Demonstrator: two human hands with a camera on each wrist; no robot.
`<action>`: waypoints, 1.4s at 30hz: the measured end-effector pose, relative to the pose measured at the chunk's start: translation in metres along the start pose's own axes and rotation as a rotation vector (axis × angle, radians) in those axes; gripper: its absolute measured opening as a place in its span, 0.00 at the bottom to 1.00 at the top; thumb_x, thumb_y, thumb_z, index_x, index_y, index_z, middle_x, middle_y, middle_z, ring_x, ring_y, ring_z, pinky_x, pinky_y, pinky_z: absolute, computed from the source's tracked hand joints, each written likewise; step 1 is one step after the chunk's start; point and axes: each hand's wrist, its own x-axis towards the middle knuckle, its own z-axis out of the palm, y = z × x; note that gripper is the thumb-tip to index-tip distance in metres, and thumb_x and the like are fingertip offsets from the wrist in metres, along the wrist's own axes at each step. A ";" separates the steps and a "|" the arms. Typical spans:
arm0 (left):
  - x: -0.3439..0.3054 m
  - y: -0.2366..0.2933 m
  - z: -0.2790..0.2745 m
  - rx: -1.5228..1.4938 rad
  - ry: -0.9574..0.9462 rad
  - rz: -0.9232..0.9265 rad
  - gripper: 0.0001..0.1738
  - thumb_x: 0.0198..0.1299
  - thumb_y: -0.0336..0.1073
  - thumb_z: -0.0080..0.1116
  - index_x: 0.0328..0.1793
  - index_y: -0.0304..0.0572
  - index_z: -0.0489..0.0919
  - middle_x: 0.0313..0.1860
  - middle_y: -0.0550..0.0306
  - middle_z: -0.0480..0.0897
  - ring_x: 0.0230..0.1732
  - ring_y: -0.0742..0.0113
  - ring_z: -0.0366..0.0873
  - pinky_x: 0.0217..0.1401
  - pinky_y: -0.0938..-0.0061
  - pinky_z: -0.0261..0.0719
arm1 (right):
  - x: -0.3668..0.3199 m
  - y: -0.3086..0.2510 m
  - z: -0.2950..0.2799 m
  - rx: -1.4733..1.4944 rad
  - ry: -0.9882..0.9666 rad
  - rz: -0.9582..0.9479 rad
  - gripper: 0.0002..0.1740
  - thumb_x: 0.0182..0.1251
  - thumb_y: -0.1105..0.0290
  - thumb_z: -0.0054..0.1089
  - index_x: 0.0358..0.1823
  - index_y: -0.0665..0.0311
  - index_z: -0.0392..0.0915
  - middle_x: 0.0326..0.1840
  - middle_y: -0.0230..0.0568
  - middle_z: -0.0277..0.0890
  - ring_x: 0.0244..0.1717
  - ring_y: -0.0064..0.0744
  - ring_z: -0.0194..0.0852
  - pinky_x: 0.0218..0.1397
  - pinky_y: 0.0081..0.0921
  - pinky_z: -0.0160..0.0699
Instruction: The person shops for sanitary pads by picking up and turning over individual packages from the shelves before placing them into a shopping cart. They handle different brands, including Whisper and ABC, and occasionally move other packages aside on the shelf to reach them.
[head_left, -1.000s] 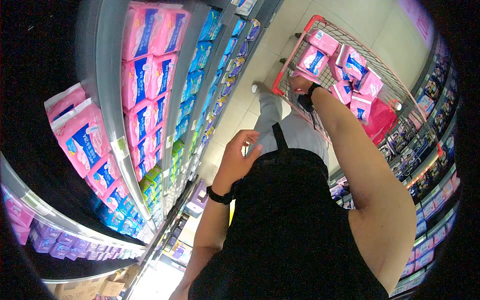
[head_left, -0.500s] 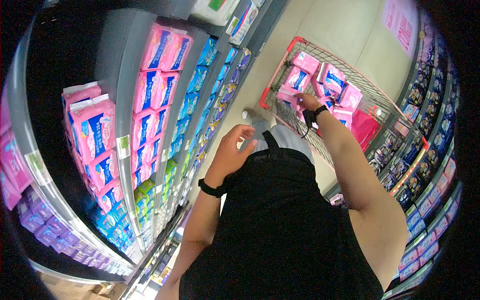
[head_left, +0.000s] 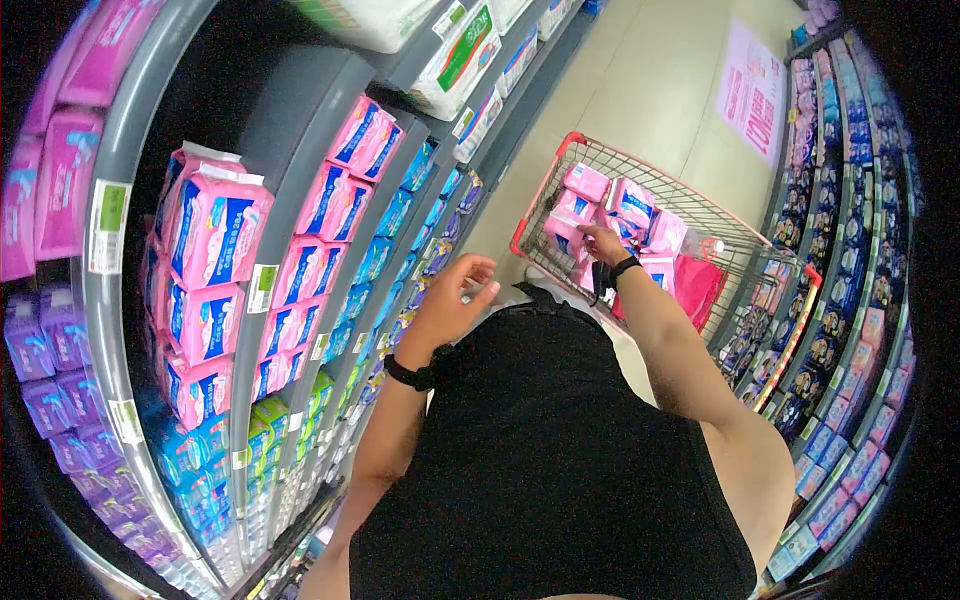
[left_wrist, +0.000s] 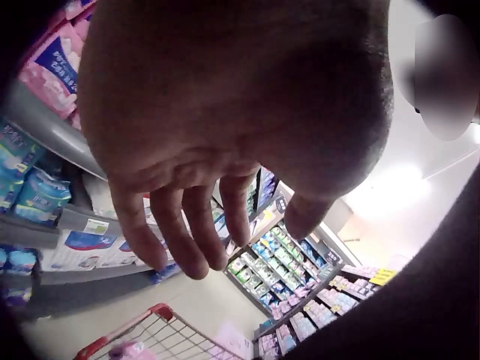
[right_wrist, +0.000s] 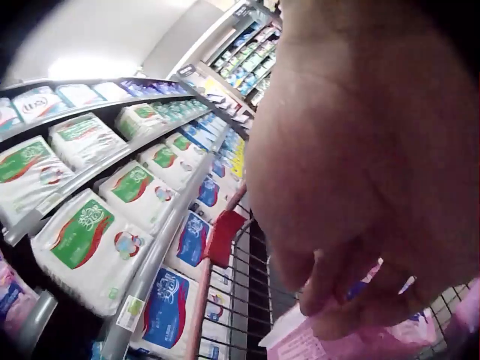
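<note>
My right hand (head_left: 608, 246) reaches into the shopping cart, its fingertips on a pink pack of sanitary pads (head_left: 562, 236) by the cart's near left corner. The right wrist view shows the bent fingers gripping the edge of this pack (right_wrist: 296, 341); the hand hides part of it. More pink packs (head_left: 632, 200) lie heaped around it. In front of my waist, my left hand (head_left: 455, 300) hangs in the air with loosely bent fingers and nothing in them. Its palm (left_wrist: 232, 112) fills the top of the left wrist view.
The wire cart (head_left: 690, 190) has red corners and also holds a red bag (head_left: 698, 290). Shelves on the left carry stacked pink packs (head_left: 215, 240) and white packs (right_wrist: 90, 244). Another shelf row (head_left: 835, 300) runs along the right. Between them is pale floor (head_left: 640, 85).
The view has swung, so the cart appears lower and further left. My right hand has shifted with the pink pack toward the cart's near left corner. The left hand stays raised and empty.
</note>
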 end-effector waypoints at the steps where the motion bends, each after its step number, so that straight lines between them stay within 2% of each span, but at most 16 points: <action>1: -0.001 -0.002 -0.002 -0.001 0.011 0.006 0.18 0.66 0.39 0.65 0.59 0.42 0.78 0.48 0.55 0.84 0.50 0.63 0.83 0.53 0.67 0.79 | 0.008 0.002 -0.005 0.009 0.006 -0.050 0.17 0.75 0.63 0.56 0.56 0.62 0.85 0.31 0.30 0.76 0.23 0.21 0.64 0.25 0.21 0.59; 3: 0.002 -0.007 -0.007 -0.003 0.026 0.031 0.18 0.66 0.40 0.65 0.59 0.42 0.78 0.48 0.55 0.84 0.50 0.64 0.83 0.53 0.67 0.79 | 0.014 -0.010 -0.009 0.038 0.045 -0.094 0.14 0.72 0.64 0.60 0.50 0.65 0.87 0.34 0.30 0.79 0.24 0.19 0.65 0.26 0.17 0.58; 6: -0.004 -0.018 -0.012 -0.024 0.018 0.045 0.18 0.67 0.40 0.64 0.59 0.41 0.78 0.48 0.55 0.84 0.51 0.65 0.83 0.53 0.68 0.79 | -0.028 -0.055 0.012 0.013 0.064 -0.159 0.13 0.71 0.65 0.61 0.47 0.65 0.87 0.34 0.28 0.80 0.24 0.18 0.65 0.27 0.17 0.60; 10: -0.010 -0.024 -0.026 -0.042 0.018 0.048 0.18 0.68 0.39 0.63 0.60 0.40 0.78 0.50 0.54 0.84 0.52 0.65 0.82 0.55 0.68 0.79 | -0.064 -0.103 0.033 -0.202 0.123 -0.465 0.10 0.72 0.69 0.60 0.41 0.67 0.88 0.29 0.28 0.79 0.27 0.17 0.69 0.30 0.18 0.65; 14: -0.018 -0.032 -0.039 -0.057 0.018 0.041 0.17 0.69 0.38 0.63 0.60 0.40 0.78 0.52 0.54 0.83 0.52 0.65 0.82 0.56 0.69 0.79 | -0.124 -0.153 0.070 -0.376 -0.012 -0.534 0.12 0.68 0.68 0.61 0.39 0.69 0.88 0.29 0.31 0.81 0.30 0.19 0.72 0.36 0.19 0.70; 17: -0.024 -0.041 -0.047 -0.100 -0.022 0.043 0.23 0.73 0.47 0.59 0.65 0.41 0.74 0.55 0.53 0.82 0.54 0.62 0.82 0.56 0.68 0.80 | -0.175 -0.181 0.116 -0.325 -0.236 -0.606 0.08 0.65 0.71 0.64 0.36 0.70 0.88 0.29 0.29 0.81 0.30 0.18 0.72 0.36 0.19 0.70; 20: -0.032 -0.062 -0.052 -0.731 -0.129 -0.090 0.33 0.74 0.60 0.51 0.75 0.50 0.65 0.59 0.50 0.81 0.57 0.55 0.82 0.55 0.61 0.82 | -0.223 -0.207 0.168 -0.337 -0.535 -0.730 0.05 0.60 0.74 0.68 0.31 0.70 0.86 0.29 0.33 0.82 0.32 0.21 0.74 0.38 0.21 0.71; 22: -0.040 -0.059 -0.056 -1.126 -0.164 0.016 0.33 0.76 0.61 0.47 0.78 0.55 0.58 0.62 0.45 0.80 0.57 0.54 0.82 0.54 0.59 0.83 | -0.241 -0.218 0.200 -0.359 -0.810 -0.846 0.05 0.58 0.74 0.70 0.30 0.70 0.86 0.30 0.36 0.83 0.33 0.24 0.75 0.38 0.22 0.72; 23: -0.045 -0.058 -0.058 -1.323 -0.177 0.073 0.33 0.77 0.61 0.45 0.80 0.58 0.55 0.63 0.43 0.79 0.57 0.53 0.83 0.53 0.58 0.83 | -0.252 -0.222 0.218 -0.355 -0.864 -0.828 0.05 0.56 0.76 0.71 0.28 0.71 0.86 0.31 0.40 0.83 0.35 0.27 0.77 0.40 0.23 0.73; 26: -0.056 -0.067 -0.069 -1.335 -0.118 0.153 0.36 0.74 0.62 0.49 0.81 0.64 0.53 0.66 0.42 0.78 0.59 0.50 0.82 0.53 0.53 0.85 | -0.250 -0.220 0.240 -0.428 -0.875 -0.747 0.03 0.55 0.77 0.71 0.29 0.71 0.86 0.33 0.40 0.84 0.36 0.28 0.78 0.40 0.25 0.73; 30: -0.076 -0.071 -0.070 -1.051 0.167 -0.086 0.45 0.70 0.56 0.60 0.82 0.54 0.48 0.72 0.46 0.70 0.64 0.52 0.78 0.53 0.53 0.86 | -0.243 -0.215 0.260 -0.481 -1.036 -0.753 0.03 0.55 0.79 0.72 0.28 0.70 0.85 0.33 0.41 0.84 0.36 0.30 0.79 0.40 0.27 0.74; 31: -0.079 -0.070 -0.073 -1.011 0.181 -0.104 0.47 0.69 0.53 0.63 0.82 0.50 0.47 0.73 0.49 0.68 0.66 0.54 0.76 0.55 0.54 0.85 | -0.246 -0.214 0.267 -0.471 -1.048 -0.731 0.03 0.56 0.79 0.72 0.28 0.70 0.86 0.33 0.41 0.84 0.37 0.31 0.78 0.41 0.27 0.74; 33: -0.083 -0.078 -0.074 -1.046 0.251 -0.118 0.46 0.69 0.50 0.64 0.83 0.51 0.47 0.73 0.50 0.69 0.67 0.54 0.76 0.59 0.54 0.84 | -0.243 -0.212 0.278 -0.483 -1.050 -0.714 0.04 0.56 0.78 0.72 0.28 0.70 0.85 0.34 0.41 0.84 0.38 0.31 0.77 0.43 0.27 0.74; 37: -0.090 -0.089 -0.077 -1.124 0.418 -0.027 0.47 0.67 0.41 0.67 0.83 0.51 0.49 0.74 0.51 0.69 0.69 0.55 0.74 0.67 0.55 0.79 | -0.239 -0.207 0.298 -0.480 -1.095 -0.732 0.07 0.58 0.75 0.72 0.27 0.70 0.83 0.32 0.41 0.82 0.38 0.32 0.76 0.42 0.30 0.71; 40: -0.099 -0.083 -0.079 -1.177 0.500 0.015 0.48 0.62 0.32 0.70 0.82 0.48 0.51 0.74 0.49 0.69 0.71 0.56 0.72 0.72 0.56 0.75 | -0.236 -0.203 0.306 -0.535 -0.980 -0.735 0.08 0.63 0.73 0.69 0.28 0.70 0.82 0.31 0.41 0.82 0.40 0.32 0.76 0.44 0.30 0.72; 42: -0.100 -0.080 -0.076 -1.063 0.598 0.052 0.47 0.60 0.31 0.71 0.80 0.44 0.54 0.72 0.50 0.69 0.71 0.57 0.72 0.73 0.57 0.73 | -0.232 -0.201 0.310 -0.719 -0.908 -0.840 0.10 0.68 0.69 0.66 0.34 0.70 0.82 0.37 0.42 0.82 0.45 0.33 0.77 0.51 0.31 0.73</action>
